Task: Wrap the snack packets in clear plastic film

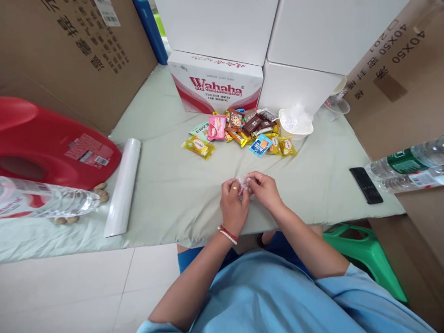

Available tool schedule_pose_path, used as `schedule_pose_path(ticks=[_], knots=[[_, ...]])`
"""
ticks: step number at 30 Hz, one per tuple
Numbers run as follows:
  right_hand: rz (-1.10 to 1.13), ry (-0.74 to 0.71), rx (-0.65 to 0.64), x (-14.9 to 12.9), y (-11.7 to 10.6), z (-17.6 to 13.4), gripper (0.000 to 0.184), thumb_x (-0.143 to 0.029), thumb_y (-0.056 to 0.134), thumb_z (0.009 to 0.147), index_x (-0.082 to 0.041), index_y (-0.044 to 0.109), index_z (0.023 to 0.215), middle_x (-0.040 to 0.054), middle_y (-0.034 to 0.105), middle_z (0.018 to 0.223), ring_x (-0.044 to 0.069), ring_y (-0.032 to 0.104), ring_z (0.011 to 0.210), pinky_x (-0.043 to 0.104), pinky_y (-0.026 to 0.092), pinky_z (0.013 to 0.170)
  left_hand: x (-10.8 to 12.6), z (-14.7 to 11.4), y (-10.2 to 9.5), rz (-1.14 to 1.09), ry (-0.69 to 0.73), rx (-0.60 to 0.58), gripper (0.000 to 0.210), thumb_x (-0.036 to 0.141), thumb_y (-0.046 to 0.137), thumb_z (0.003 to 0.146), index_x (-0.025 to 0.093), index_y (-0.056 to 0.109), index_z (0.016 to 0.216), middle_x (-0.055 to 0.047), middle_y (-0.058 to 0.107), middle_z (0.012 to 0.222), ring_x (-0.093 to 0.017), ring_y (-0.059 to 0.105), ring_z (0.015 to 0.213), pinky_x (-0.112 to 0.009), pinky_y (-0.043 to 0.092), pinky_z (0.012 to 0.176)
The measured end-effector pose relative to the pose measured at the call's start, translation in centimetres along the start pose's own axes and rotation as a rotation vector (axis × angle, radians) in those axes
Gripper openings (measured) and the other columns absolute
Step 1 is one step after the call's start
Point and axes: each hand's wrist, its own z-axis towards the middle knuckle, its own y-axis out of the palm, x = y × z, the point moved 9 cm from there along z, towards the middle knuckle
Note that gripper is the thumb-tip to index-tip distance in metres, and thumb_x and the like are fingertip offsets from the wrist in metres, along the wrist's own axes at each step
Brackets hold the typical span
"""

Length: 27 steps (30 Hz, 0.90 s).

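Both my hands meet over the near part of the cloth-covered table [166, 194], fingers pinched on one small crumpled piece of clear plastic [243, 182]. My left hand [235, 203], with a ring and a bracelet, grips it from the left. From the right, my right hand [264, 188] pinches its edge between thumb and fingers. Whether anything lies inside the plastic is hidden by the fingers. Beyond the hands lies a pile of wrapped snacks [236, 119], with a yellow packet [199, 147] and a blue packet [261, 145] at its front.
A white bowl [296, 132] holding clear plastic stands beside the snacks, before a Wahaha box [215, 85]. On the left are a plastic roll [124, 187], a red jug [52, 143] and a water bottle [48, 199]. A phone [366, 185] and bottles [409, 162] lie right.
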Motion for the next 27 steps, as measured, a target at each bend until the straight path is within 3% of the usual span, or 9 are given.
schedule_pose_path(ticks=[2, 6, 10, 13, 17, 23, 25, 27], knots=[[0.071, 0.027, 0.052, 0.0, -1.0, -1.4, 0.027, -0.047, 0.068, 0.084, -0.022, 0.073, 0.095, -0.0022, 0.068, 0.074, 0.015, 0.061, 0.065, 0.028, 0.055, 0.064, 1.9, -0.6, -0.7, 0.028, 0.105, 0.028, 0.019, 0.021, 0.059, 0.100, 0.018, 0.067, 0.117, -0.014, 0.067, 0.120, -0.024, 0.067, 0.109, -0.039, 0.059, 0.092], [0.256, 0.142, 0.091, 1.2, -2.1, -4.2, 0.035, -0.055, 0.076, 0.079, -0.022, 0.073, 0.090, -0.0007, 0.070, 0.077, 0.016, 0.062, 0.071, 0.028, 0.056, 0.069, 5.5, -2.4, -0.7, 0.155, 0.446, 0.032, 0.022, 0.010, 0.057, 0.099, 0.020, 0.069, 0.113, -0.014, 0.073, 0.125, -0.029, 0.063, 0.128, -0.047, 0.052, 0.105], [0.395, 0.315, 0.102, 3.9, -2.4, -6.5, 0.052, -0.072, 0.076, 0.075, -0.020, 0.070, 0.083, 0.0019, 0.069, 0.074, 0.017, 0.061, 0.068, 0.029, 0.052, 0.063, 6.3, -5.5, 1.1, 0.128, 0.640, -0.121, 0.030, 0.004, 0.052, 0.094, 0.015, 0.071, 0.115, -0.016, 0.074, 0.127, -0.031, 0.062, 0.133, -0.054, 0.051, 0.112], [0.387, 0.348, 0.063, 5.2, -2.2, -7.0, 0.052, -0.070, 0.080, 0.073, -0.020, 0.069, 0.084, 0.0022, 0.071, 0.075, 0.018, 0.063, 0.070, 0.029, 0.050, 0.065, 6.5, -8.4, 2.3, 0.019, 0.743, -0.293, 0.032, 0.005, 0.051, 0.088, 0.008, 0.071, 0.112, -0.022, 0.071, 0.130, -0.035, 0.054, 0.143, -0.060, 0.049, 0.119], [0.303, 0.323, 0.039, 5.7, -2.2, -6.4, 0.051, -0.058, 0.087, 0.068, -0.021, 0.076, 0.101, 0.0010, 0.074, 0.079, 0.019, 0.067, 0.074, 0.031, 0.052, 0.072, 5.6, -9.7, 2.4, -0.086, 0.674, -0.456, 0.029, 0.008, 0.054, 0.081, 0.010, 0.072, 0.104, -0.023, 0.068, 0.133, -0.036, 0.045, 0.152, -0.065, 0.043, 0.124], [0.335, 0.286, -0.025, 5.7, -2.1, -6.4, 0.053, -0.049, 0.093, 0.063, -0.021, 0.079, 0.107, 0.0013, 0.079, 0.087, 0.020, 0.070, 0.078, 0.033, 0.055, 0.079, 4.8, -9.2, 1.4, -0.211, 0.584, -0.647, 0.022, 0.006, 0.056, 0.077, 0.018, 0.070, 0.090, -0.013, 0.075, 0.115, -0.034, 0.053, 0.146, -0.063, 0.036, 0.130], [0.317, 0.265, -0.038, 5.7, -2.2, -6.5, 0.053, -0.050, 0.092, 0.065, -0.021, 0.081, 0.107, 0.0022, 0.081, 0.091, 0.020, 0.070, 0.080, 0.032, 0.054, 0.079, 5.1, -9.0, 0.2, -0.315, 0.575, -0.612, 0.023, 0.006, 0.055, 0.080, 0.019, 0.069, 0.093, -0.011, 0.075, 0.116, -0.032, 0.058, 0.142, -0.061, 0.041, 0.127], [0.316, 0.258, -0.040, 5.7, -2.4, -6.5, 0.052, -0.053, 0.091, 0.067, -0.020, 0.082, 0.106, 0.0031, 0.081, 0.092, 0.020, 0.070, 0.079, 0.032, 0.054, 0.076, 4.6, -8.1, -1.4, -0.403, 0.469, -0.469, 0.023, 0.008, 0.053, 0.089, 0.021, 0.068, 0.101, -0.010, 0.075, 0.117, -0.027, 0.063, 0.134, -0.054, 0.050, 0.120]])
